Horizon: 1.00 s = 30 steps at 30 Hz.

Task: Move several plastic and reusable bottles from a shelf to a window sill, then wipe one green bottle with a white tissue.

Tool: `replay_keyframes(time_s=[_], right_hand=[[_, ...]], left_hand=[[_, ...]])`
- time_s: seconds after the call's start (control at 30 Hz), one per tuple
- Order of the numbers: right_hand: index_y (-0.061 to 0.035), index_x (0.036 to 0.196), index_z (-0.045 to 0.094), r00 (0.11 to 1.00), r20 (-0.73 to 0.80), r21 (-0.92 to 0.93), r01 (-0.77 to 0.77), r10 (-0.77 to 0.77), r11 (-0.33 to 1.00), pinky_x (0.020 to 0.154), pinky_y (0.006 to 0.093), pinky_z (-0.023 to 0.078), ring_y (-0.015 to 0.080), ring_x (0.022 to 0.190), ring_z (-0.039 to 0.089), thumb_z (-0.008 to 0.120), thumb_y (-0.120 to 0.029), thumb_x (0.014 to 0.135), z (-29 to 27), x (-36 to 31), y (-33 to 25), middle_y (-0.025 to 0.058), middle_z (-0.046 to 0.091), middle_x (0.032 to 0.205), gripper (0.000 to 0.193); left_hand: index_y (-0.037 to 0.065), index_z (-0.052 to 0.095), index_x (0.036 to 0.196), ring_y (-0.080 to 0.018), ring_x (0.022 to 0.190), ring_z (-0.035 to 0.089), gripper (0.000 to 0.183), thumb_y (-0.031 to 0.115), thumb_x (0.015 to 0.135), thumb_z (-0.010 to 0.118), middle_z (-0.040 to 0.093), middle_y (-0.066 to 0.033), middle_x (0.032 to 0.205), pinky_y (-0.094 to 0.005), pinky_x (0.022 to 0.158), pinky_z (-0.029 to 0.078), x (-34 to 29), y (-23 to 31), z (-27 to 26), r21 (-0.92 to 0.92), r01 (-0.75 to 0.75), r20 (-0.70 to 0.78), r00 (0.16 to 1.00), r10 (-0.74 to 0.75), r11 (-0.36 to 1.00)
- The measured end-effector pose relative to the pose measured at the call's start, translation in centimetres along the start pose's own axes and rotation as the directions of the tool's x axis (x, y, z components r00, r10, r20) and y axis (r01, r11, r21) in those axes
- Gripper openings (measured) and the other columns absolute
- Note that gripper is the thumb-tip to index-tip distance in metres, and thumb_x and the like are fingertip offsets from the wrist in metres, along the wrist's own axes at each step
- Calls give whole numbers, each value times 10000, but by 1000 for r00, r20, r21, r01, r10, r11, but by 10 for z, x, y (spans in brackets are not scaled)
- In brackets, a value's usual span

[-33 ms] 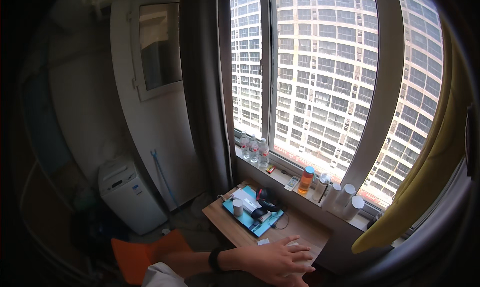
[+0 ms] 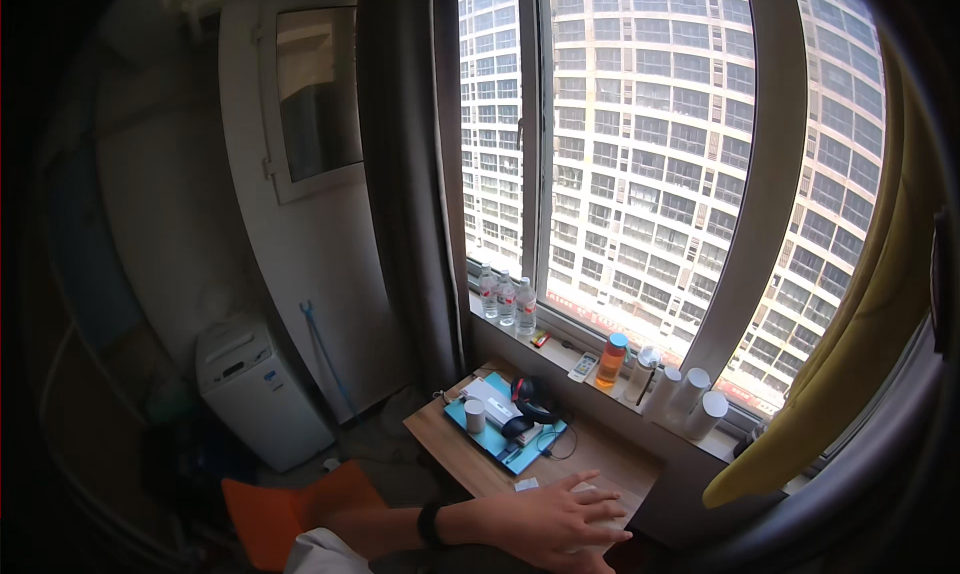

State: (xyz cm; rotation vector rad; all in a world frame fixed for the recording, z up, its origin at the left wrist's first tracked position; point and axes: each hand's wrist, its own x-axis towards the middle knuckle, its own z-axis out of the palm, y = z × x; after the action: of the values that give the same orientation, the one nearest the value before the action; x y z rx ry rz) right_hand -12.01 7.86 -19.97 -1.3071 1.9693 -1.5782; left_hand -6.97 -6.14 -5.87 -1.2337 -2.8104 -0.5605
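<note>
My left hand (image 2: 560, 524) reaches in from the lower left, back upward, over the near right part of a wooden desk (image 2: 590, 449). Its fingers are spread apart. Something pale shows between and under them, too hidden to name; whether the hand touches it I cannot tell. Around the wrist is a black band (image 2: 430, 524). A small white piece (image 2: 527, 484) lies just beyond the wrist. Farther back on the desk, a light blue folder (image 2: 522, 458) carries a white cup (image 2: 475, 415), a white box (image 2: 490, 396) and black headphones (image 2: 537, 399). My right hand is out of view.
Along the windowsill stand clear water bottles (image 2: 506, 299), a remote control (image 2: 582, 366), an orange-filled bottle (image 2: 610, 362) and several white-topped containers (image 2: 688, 390). An orange chair (image 2: 270, 514) is left of the desk, a white washing machine (image 2: 262, 394) beyond it. A yellow curtain (image 2: 800, 424) hangs at right.
</note>
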Motion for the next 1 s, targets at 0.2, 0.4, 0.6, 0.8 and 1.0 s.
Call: replay_keyframes(time_s=[0.2,0.4,0.6,0.8,1.0], right_hand=[[-62,1290,593,1000,8,21,-3,2,1000,936,403,531,325,1086,646,795,-364,837,-2,2,3,155,650,1219,581],[-62,1286,594,1000,9,38,2,-2,999,936,403,531,330,1083,649,797,-359,832,-1,-6,2,155,652,1216,579],[-63,1282,596,1000,-3,85,-13,14,996,936,403,532,336,1079,651,800,-355,828,-9,-18,6,156,654,1212,577],[-64,1279,597,1000,23,158,-9,6,987,935,402,533,342,1076,654,802,-350,824,-3,-20,9,156,656,1209,575],[-45,1232,613,996,70,23,-49,47,999,891,404,559,346,1030,689,819,-240,800,9,-12,17,175,690,1141,517]], left_hand=[[141,601,1336,-366,1315,479,530,415,886,661,581,-177,1334,-532,1084,319,12,25,42,20,362,-328,883,-336,932],[120,417,1505,-394,1401,417,560,374,1022,542,473,-223,1457,-595,1181,219,-1,8,38,105,309,-222,934,-281,945],[105,493,1439,-361,1355,481,514,355,1002,595,545,-199,1397,-545,1158,314,-21,-16,23,-49,62,-65,996,-66,997],[86,590,1328,-340,1221,589,417,321,986,630,602,-185,1324,-478,1035,466,-41,-17,36,-64,165,-87,982,-170,984],[80,625,1295,-323,1198,610,416,352,981,638,642,-176,1264,-459,1013,493,-60,-9,37,17,247,-355,907,-226,969]])
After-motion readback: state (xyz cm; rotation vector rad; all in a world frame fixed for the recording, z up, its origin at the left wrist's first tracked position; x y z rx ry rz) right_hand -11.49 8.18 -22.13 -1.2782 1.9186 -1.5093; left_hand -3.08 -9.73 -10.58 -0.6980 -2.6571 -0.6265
